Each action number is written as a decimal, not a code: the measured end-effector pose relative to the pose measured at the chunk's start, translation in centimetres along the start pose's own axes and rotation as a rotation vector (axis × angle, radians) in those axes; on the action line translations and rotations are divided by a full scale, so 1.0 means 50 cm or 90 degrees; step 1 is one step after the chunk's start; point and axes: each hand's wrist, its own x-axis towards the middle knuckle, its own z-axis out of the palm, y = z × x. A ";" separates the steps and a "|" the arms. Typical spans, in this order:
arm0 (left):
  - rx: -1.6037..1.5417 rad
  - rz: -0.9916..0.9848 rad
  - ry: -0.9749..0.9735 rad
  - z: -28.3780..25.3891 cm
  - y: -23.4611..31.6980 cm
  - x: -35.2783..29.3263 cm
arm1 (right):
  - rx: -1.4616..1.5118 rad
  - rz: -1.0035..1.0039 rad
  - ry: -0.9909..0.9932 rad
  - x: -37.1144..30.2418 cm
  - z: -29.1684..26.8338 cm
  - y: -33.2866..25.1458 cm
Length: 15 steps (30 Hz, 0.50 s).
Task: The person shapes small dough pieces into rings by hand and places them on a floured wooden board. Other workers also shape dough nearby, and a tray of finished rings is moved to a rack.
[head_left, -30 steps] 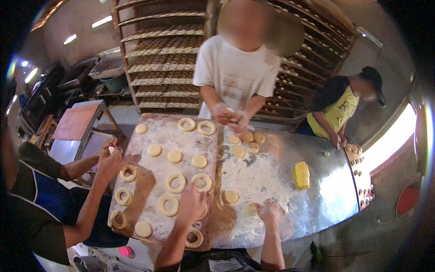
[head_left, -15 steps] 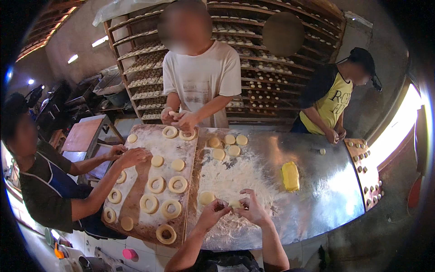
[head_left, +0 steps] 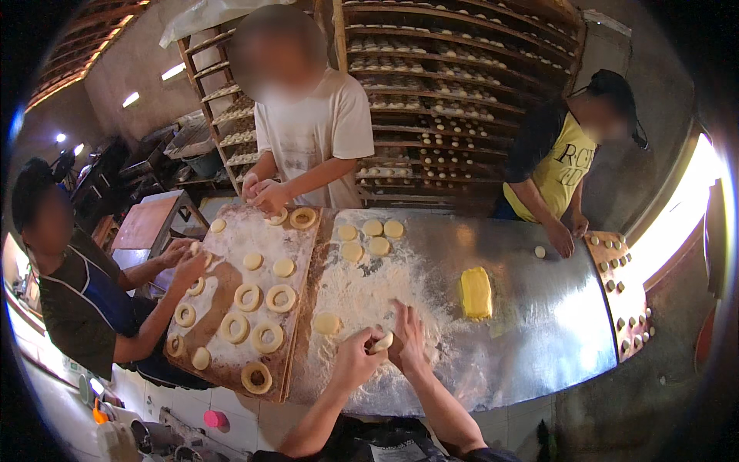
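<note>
My left hand point(head_left: 356, 359) is closed around a small piece of pale dough point(head_left: 382, 342), which pokes out past the thumb and fingers. Close beside it, my right hand point(head_left: 410, 339) has its fingers stretched out over the floury tabletop. Whether its palm touches the surface cannot be made out. White flour point(head_left: 362, 289) is spread thickly around both hands. One flat dough round point(head_left: 326, 323) lies just left of my left hand. Several more dough rounds point(head_left: 372, 228) sit together farther up the table.
A wooden board point(head_left: 223, 262) at the left carries dough rings point(head_left: 268, 337) and rounds. A yellow block point(head_left: 476, 292) rests on the metal table point(head_left: 539, 331). Another board point(head_left: 616, 285) with small dough pieces adjoins its right end. Three co-workers stand around, before a loaded rack point(head_left: 462, 81).
My right hand has let go of the dough and now stretches out flat. The dough stays in my left hand, tipped on edge. The whole view has shifted slightly.
</note>
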 end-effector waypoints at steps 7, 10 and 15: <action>-0.028 0.112 0.242 0.005 0.001 -0.003 | 0.822 0.157 -0.399 -0.006 -0.013 0.039; -0.478 0.024 0.116 -0.012 -0.015 -0.019 | 0.872 0.220 -0.335 -0.011 -0.005 0.013; -0.492 0.124 0.191 -0.046 -0.032 -0.037 | 0.460 0.141 -0.247 -0.020 0.048 -0.062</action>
